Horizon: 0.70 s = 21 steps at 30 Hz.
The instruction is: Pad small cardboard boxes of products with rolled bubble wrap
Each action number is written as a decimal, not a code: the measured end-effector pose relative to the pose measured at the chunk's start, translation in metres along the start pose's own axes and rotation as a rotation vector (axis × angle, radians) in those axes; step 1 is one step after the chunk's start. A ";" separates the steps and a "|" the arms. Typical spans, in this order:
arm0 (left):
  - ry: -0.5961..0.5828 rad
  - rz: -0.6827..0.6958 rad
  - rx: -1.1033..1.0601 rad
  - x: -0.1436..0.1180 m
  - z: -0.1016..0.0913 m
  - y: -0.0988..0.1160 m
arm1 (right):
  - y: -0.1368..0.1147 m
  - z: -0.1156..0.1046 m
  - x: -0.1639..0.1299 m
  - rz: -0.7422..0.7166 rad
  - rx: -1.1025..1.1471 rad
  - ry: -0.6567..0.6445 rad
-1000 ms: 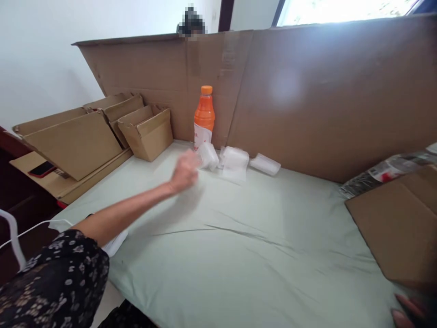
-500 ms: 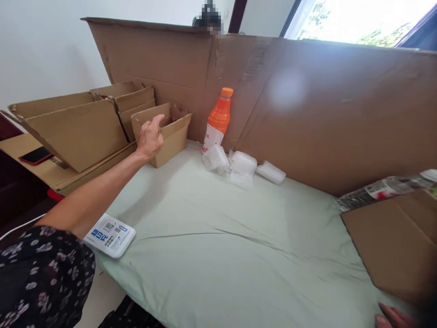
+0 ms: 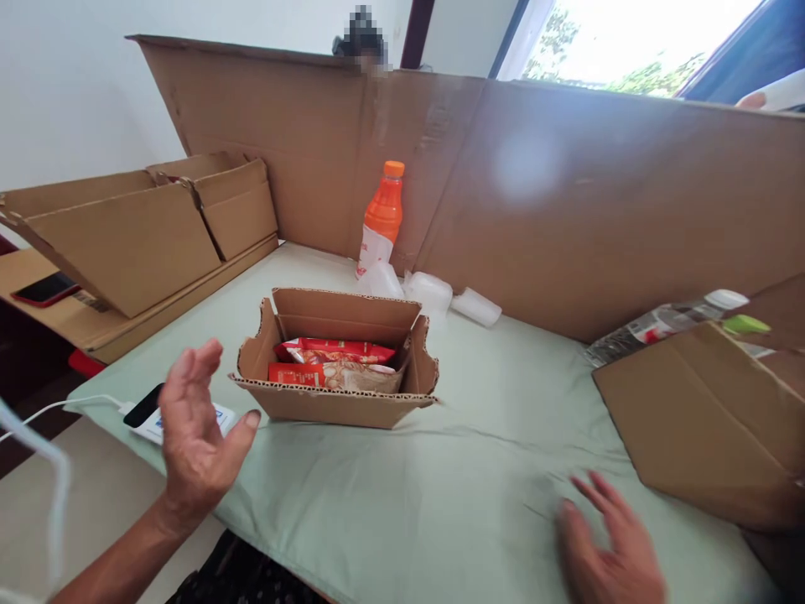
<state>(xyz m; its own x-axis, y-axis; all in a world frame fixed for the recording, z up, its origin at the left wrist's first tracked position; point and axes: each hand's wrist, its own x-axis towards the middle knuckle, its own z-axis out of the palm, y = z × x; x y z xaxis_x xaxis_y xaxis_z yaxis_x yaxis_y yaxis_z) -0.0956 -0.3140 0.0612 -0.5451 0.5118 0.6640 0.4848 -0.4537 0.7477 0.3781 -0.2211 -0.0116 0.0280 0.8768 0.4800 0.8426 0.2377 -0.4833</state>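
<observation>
Green-sheeted table (image 3: 478, 470), cardboard backdrop (image 3: 597, 201)

Pale green cloth-covered table (image 3: 478, 503), wrinkled. Open cardboard box (image 3: 336, 403) near the front-left, snack packets (image 3: 336, 365) inside. Orange bottle (image 3: 381, 218) upright at the back edge, three bubble-wrapped bundles (image 3: 431, 295) just beside it. White device (image 3: 154, 415) with cable at the front-left corner. Flat cardboard piece (image 3: 698, 424) at the right edge, clear bottle (image 3: 667, 323) lying behind it.
</observation>
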 end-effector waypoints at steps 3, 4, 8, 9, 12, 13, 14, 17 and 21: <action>-0.055 -0.401 -0.141 -0.015 0.012 -0.018 | -0.085 0.038 -0.005 -0.169 0.200 -0.201; -0.058 -0.495 -0.178 -0.019 0.016 -0.023 | -0.109 0.051 -0.004 -0.212 0.267 -0.284; 0.011 -0.617 -0.207 -0.029 0.027 -0.032 | -0.170 0.084 0.009 -0.236 0.459 -0.506; 0.021 -0.621 -0.207 -0.031 0.028 -0.031 | -0.177 0.087 0.012 -0.206 0.484 -0.530; 0.001 -0.661 -0.214 -0.037 0.037 -0.024 | -0.183 0.089 0.019 -0.108 0.505 -0.525; -0.017 -0.679 -0.219 -0.039 0.043 -0.023 | -0.181 0.087 0.021 -0.084 0.499 -0.493; -0.040 -0.690 -0.231 -0.040 0.050 -0.022 | -0.177 0.085 0.022 -0.061 0.492 -0.449; -0.141 -0.674 -0.288 -0.038 0.080 -0.025 | -0.161 0.079 0.027 0.029 0.473 -0.313; -0.231 -0.642 -0.302 -0.031 0.112 -0.040 | -0.133 0.073 0.043 0.101 0.498 -0.287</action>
<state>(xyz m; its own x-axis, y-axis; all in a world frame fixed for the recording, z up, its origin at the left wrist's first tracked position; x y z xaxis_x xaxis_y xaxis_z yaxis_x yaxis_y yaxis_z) -0.0214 -0.2300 0.0111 -0.4841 0.8687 0.1047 -0.1074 -0.1777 0.9782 0.2281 -0.1850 0.0202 -0.1102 0.9669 0.2300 0.4868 0.2543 -0.8356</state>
